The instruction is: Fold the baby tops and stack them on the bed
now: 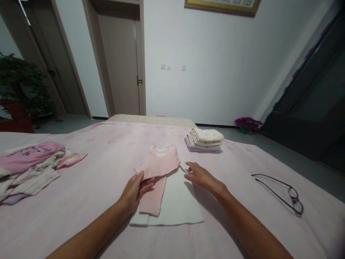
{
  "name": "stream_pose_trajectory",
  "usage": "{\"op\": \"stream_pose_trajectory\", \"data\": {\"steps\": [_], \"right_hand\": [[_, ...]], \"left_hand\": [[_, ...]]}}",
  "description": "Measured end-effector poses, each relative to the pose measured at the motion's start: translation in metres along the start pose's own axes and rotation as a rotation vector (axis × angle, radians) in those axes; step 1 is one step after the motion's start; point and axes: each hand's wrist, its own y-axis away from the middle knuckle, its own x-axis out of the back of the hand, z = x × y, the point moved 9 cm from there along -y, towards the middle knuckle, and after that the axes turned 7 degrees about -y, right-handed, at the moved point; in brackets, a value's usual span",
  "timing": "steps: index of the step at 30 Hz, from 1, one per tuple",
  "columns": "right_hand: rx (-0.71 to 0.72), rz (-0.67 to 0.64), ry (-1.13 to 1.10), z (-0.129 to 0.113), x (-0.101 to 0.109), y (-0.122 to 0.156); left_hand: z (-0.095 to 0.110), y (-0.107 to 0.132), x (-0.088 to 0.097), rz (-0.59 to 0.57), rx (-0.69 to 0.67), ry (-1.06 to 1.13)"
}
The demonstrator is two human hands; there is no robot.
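One bed (107, 216), spread with a pink flower-print sheet. Two doors (121, 64), both closed. One loose heap of clothes (32, 165), pink and striped, at the left edge. One white cloth (180, 205), laid flat at mid-bed. One pink garment (161, 163), lying on top of it. One folded stack (205, 140), cream over lilac, beyond the garment to the right. Two hands. One pair of spectacles (285, 194), arms open, well apart at right.

Pink garment: pale, soft, upper part folded crosswise over a narrow lower strip. Left hand (136, 190) pinches its left corner between thumb and fingers. Right hand (202, 177) is open and flat, holding nothing, its fingertips at the white cloth's right edge.

Room: white walls, grey floor, one potted plant (24, 86) at left, one clump of purple flowers (248, 124) by the far wall.
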Motion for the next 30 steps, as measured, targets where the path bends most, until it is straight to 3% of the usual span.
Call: {"op": "stream_pose_trajectory", "data": {"steps": [4, 7, 13, 19, 21, 26, 28, 30], "right_hand": [[-0.082, -0.094, 0.065, 0.02, -0.014, 0.032], [-0.106, -0.118, -0.092, 0.018, -0.026, 0.041], [-0.098, -0.093, -0.452, -0.009, -0.037, 0.03], [-0.102, -0.255, -0.645, -0.045, -0.072, 0.024], [-0.046, -0.302, -0.64, -0.054, -0.083, 0.027], [0.127, -0.212, -0.408, -0.061, -0.08, 0.034], [0.126, -0.187, -0.359, -0.057, -0.077, 0.033], [0.112, -0.08, -0.331, -0.049, -0.066, 0.024]], "left_hand": [[0.011, 0.0, 0.005, 0.008, -0.103, 0.011], [0.018, 0.0, 0.007, 0.022, -0.148, 0.028], [0.036, 0.0, 0.014, 0.088, -0.2, 0.045], [0.068, -0.002, 0.023, 0.14, -0.337, -0.026], [0.073, -0.004, 0.028, 0.167, -0.355, -0.056], [0.082, -0.005, 0.033, 0.162, -0.412, -0.138], [0.087, -0.004, 0.033, 0.162, -0.448, -0.204], [0.092, -0.002, 0.031, 0.167, -0.48, -0.261]]}}
